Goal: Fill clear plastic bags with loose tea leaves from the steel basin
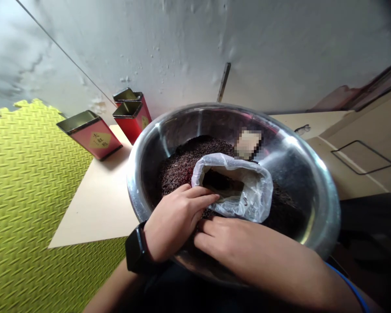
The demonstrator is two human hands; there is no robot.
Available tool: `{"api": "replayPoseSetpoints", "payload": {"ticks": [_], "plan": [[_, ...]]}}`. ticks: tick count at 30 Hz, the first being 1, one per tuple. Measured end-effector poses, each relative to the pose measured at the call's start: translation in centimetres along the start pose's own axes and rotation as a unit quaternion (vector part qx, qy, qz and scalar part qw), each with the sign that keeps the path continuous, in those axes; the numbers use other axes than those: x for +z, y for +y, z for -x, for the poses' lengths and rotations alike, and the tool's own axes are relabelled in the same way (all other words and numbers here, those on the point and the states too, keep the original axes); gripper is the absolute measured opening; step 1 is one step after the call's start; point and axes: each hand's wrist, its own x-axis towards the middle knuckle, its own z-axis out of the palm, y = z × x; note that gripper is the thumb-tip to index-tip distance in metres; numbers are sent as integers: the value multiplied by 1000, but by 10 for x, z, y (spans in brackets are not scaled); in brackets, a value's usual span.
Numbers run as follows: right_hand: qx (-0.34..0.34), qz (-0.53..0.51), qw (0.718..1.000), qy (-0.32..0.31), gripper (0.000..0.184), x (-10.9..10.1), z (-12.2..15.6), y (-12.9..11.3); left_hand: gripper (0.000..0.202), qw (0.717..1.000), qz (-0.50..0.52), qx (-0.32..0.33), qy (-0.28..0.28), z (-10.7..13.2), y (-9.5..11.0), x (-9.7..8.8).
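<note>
At centre frame, a clear plastic bag (256, 191) is laid open on dark tea leaves (182, 167) in a steel bowl (215, 114), its mouth lying crosswise, up and right of the hands. Its near edge is touched by the left hand (174, 221); the right hand (247, 248) is held close below. Whether it is gripped cannot be told. Red tea tins (94, 134) stand on the table (91, 213) at left.

Cream tabletop (91, 208): 3 red metal tins (132, 121) near left edge, big steel bowl (134, 182) just beside them.
</note>
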Motion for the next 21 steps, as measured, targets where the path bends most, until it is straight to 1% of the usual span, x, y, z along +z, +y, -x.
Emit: {"api": "replayPoseSetpoints", "payload": {"ticks": [2, 4, 5, 7, 9, 10, 11, 13, 14, 15, 17, 18, 19, 20, 21], "plan": [[-13, 5, 1000, 23, 13, -6, 2, -1, 31, 1000, 3, 5, -6, 0, 1, -2], [-15, -8, 998, 64, 13, -14, 5, 1, 27, 1000, 4, 7, -4, 0, 1, -2], [0, -9, 996, 91, 17, -17, 7, 5, 26, 1000, 3, 5, 0, 0, 1, -2], [56, 19, 987, 150, 24, -19, 8, 13, 28, 1000, 0, 1, 0, 0, 2, -1], [119, 68, 972, 193, 25, -18, 9, 21, 32, 1000, -5, -3, -5, -1, 1, 0], [137, 85, 964, 211, 25, -17, 9, 23, 34, 1000, -7, -4, -8, -1, 1, 0], [139, 87, 960, 225, 24, -16, 9, 23, 34, 1000, -9, -6, -9, 0, 1, 0], [103, 45, 965, 236, 20, -16, 10, 18, 30, 1000, -10, -8, -11, 0, 0, 1], [70, 12, 973, 219, 17, -17, 10, 14, 29, 1000, -9, -7, -12, 0, 0, 1], [37, -18, 982, 182, 14, -17, 10, 9, 29, 1000, -9, -5, -10, 0, 0, 1], [-6, -41, 997, 69, 8, -12, 8, 1, 31, 1000, -9, -6, -6, 0, 0, 2], [-5, -29, 999, 22, 7, -7, 6, -2, 33, 1000, -9, -7, -4, 0, 0, 2], [4, -6, 1000, -2, 8, 0, 3, -3, 34, 1000, -9, -10, -2, 0, 0, 2], [19, 20, 1000, -2, 9, 9, 0, -3, 35, 1000, -9, -12, -1, 0, 0, 2], [29, 45, 998, 18, 11, 18, -3, -1, 36, 1000, -8, -12, -3, 0, 0, 1]]}}
